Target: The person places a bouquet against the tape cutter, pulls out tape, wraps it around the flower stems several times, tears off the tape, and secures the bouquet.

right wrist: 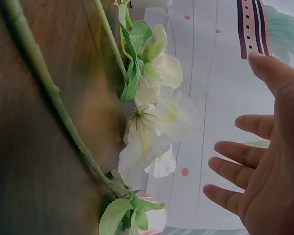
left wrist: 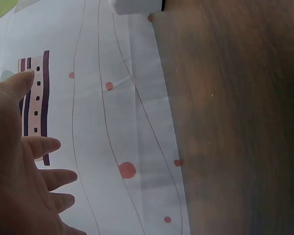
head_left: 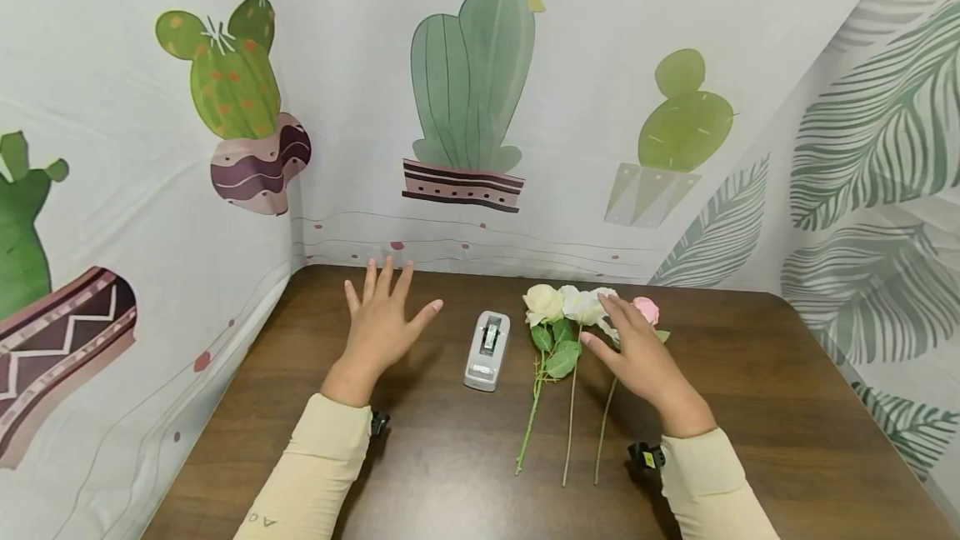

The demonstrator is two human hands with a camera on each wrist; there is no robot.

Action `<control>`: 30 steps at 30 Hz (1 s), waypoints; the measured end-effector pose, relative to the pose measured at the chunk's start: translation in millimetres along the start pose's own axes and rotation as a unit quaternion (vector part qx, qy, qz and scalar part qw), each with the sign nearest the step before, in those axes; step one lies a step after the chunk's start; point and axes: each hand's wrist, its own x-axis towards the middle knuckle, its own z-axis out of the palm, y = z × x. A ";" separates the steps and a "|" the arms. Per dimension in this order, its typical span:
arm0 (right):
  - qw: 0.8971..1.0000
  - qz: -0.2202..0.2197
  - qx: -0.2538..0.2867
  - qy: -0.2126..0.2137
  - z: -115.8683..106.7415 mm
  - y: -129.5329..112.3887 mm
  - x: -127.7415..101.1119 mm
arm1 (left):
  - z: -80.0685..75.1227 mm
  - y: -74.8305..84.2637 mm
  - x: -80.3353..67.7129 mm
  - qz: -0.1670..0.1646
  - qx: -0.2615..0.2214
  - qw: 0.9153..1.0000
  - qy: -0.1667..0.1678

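Three artificial flowers lie side by side on the brown table (head_left: 750,407), stems toward me: a cream rose (head_left: 543,303), a white flower (head_left: 583,305) and a pink rose (head_left: 647,309). My right hand (head_left: 636,350) hovers open above their heads and stems, fingers straight, touching nothing that I can see. In the right wrist view the white flower (right wrist: 161,122) and a green stem (right wrist: 44,83) lie below the spread right hand (right wrist: 259,161). My left hand (head_left: 381,322) hovers open left of a grey tape dispenser (head_left: 487,350), fingers spread. The left wrist view shows the left hand (left wrist: 19,166) holding nothing.
Cloth walls printed with cacti (head_left: 471,90) close the table at the back and left; a leaf-print cloth (head_left: 877,148) closes the right. The table's edge meets the cloth (left wrist: 137,122) close to my left hand.
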 end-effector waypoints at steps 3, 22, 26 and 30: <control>1.000 -0.008 0.000 0.001 2.9 -1.5 -0.1 | 0.4 0.0 -0.4 0.001 0.000 1.000 -0.006; 0.997 0.008 -0.037 -0.073 22.3 -1.1 -0.3 | 4.6 3.8 -3.5 -0.002 -0.004 1.000 -0.026; 0.991 0.048 -0.053 -0.114 24.3 -1.9 -3.3 | 7.1 6.2 -4.5 -0.001 -0.006 0.999 -0.036; 0.987 0.065 -0.062 -0.132 26.3 -3.3 -5.0 | 8.6 7.2 -5.4 0.002 -0.009 0.999 -0.032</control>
